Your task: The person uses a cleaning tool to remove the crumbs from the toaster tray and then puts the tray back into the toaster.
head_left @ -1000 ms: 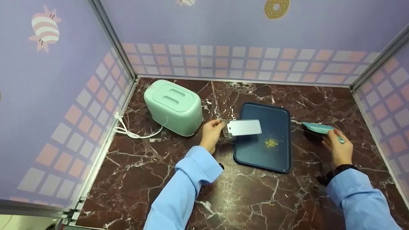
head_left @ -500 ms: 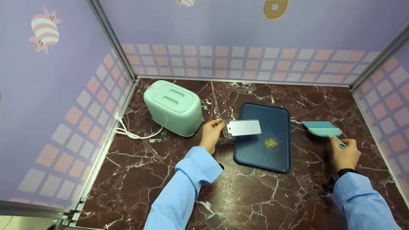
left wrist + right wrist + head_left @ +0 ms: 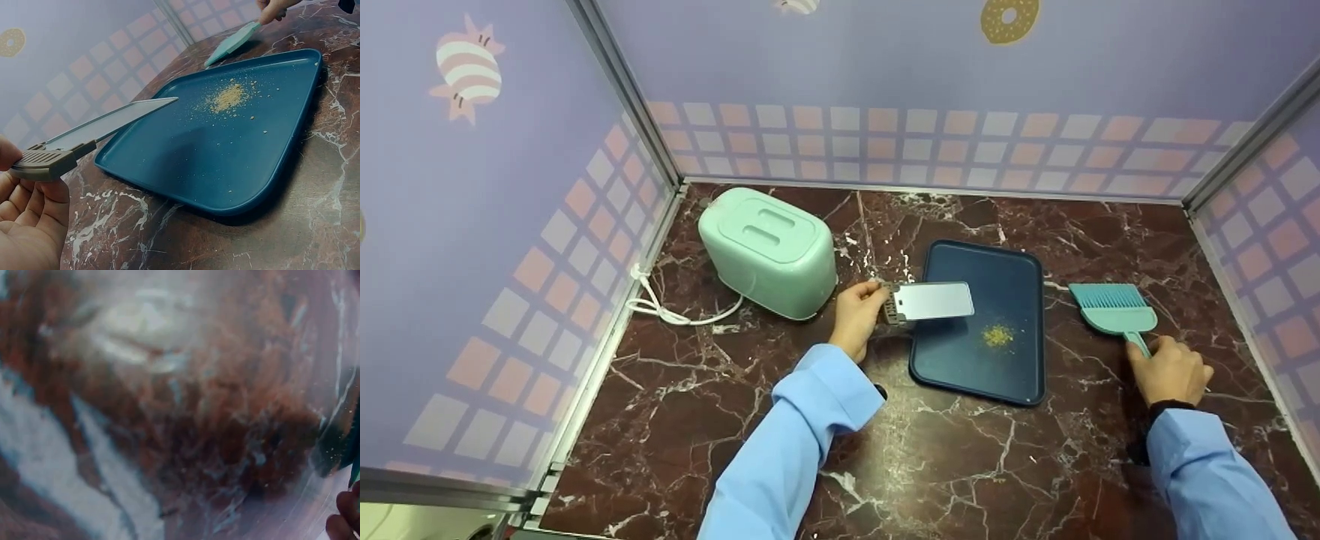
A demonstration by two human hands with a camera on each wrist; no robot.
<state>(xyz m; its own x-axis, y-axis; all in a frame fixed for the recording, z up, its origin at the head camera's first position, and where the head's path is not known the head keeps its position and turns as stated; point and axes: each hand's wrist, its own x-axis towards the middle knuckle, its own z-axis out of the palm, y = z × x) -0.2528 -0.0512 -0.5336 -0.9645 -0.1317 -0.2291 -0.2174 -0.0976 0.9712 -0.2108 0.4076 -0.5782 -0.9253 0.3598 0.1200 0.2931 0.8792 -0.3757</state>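
My left hand [image 3: 856, 316] pinches the ribbed brown end of a flat metal crumb tray [image 3: 934, 300], thumb on top and fingers below. In the left wrist view the crumb tray [image 3: 109, 121] slopes up over the left part of a dark blue baking tray [image 3: 225, 163]. A small heap of yellow crumbs [image 3: 997, 335] lies on the blue tray's right half. Right of that tray, my right hand [image 3: 1170, 371] grips the handle of a mint hand brush [image 3: 1119, 319], its teal bristles pointing away from me. The right wrist view is blurred, with only fingertips [image 3: 343, 514] at its edge.
A mint toaster [image 3: 769, 251] stands at the back left, its white cord [image 3: 675, 321] looped beside it. Walls with a checked print [image 3: 922, 142] enclose the brown marbled table [image 3: 930, 465] at left, back and right.
My right hand has drawn back towards me and turned the brush, so that its broad face now lies upward with bristles forward. The left hand and crumb tray have stayed in place.
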